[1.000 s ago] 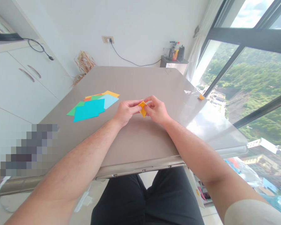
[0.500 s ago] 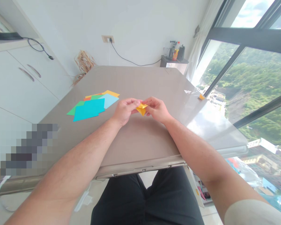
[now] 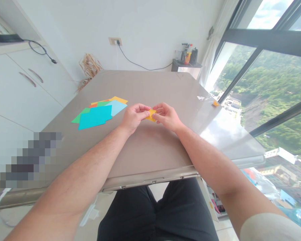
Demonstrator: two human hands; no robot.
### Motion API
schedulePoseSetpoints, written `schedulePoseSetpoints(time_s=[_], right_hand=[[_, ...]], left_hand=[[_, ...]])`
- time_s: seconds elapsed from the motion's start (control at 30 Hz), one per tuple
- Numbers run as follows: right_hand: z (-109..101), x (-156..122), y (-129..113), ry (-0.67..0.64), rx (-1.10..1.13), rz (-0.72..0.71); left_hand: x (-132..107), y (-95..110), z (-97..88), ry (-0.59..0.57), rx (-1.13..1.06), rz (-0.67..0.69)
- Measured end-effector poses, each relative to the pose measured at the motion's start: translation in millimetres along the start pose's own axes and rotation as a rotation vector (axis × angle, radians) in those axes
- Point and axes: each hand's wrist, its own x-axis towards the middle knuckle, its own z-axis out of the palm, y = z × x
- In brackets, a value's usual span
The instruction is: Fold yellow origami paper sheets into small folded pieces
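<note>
Over the middle of the grey table [image 3: 153,150], my left hand [image 3: 133,117] and my right hand [image 3: 167,116] pinch a small folded piece of yellow paper [image 3: 151,115] between their fingertips. The paper is mostly hidden by my fingers and lies low, close to the tabletop. To the left of my left hand lies a loose stack of coloured paper squares [image 3: 98,113], teal on top, with green, light blue, orange and yellow beneath.
A small orange paper scrap [image 3: 215,103] and a clear wrapper [image 3: 203,98] lie near the table's right edge. White cabinets [image 3: 22,87] stand at the left. A large window [image 3: 271,83] fills the right. Far back stands a small shelf with bottles [image 3: 188,57].
The yellow paper stood upright as a diamond between my fingers; now it is folded flatter and lower, with both hands closed in tighter on it.
</note>
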Motion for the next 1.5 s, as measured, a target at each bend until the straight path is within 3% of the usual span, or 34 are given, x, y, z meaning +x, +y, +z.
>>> schedulePoseSetpoints(time_s=[0.23,0.4,0.5,0.8,1.07,1.37,1.5], right_hand=[[-1,4,5,0.147,-0.027,-0.044],[3,3,5,0.032,-0.042,-0.036],[6,2,4,0.006,-0.036,-0.049],[2,5,6,0.114,-0.072,-0.069],[-5,2,2,-0.017,-0.049,-0.064],[-13,0,-1,-0.016,-0.137,-0.055],[-16,0,-1,-0.035,-0.149,-0.036]], left_hand=[[6,2,-1.9,0.173,-0.149,-0.066],[8,3,-2.0,0.203,-0.221,-0.061],[5,3,0.8,0.157,-0.215,-0.075],[-3,0,4.2,-0.073,-0.002,0.04],[1,-3,-0.8,0.05,0.065,0.079],[3,0,-14.0,-0.142,0.174,0.013],[5,1,-21.0,-0.155,0.219,0.0]])
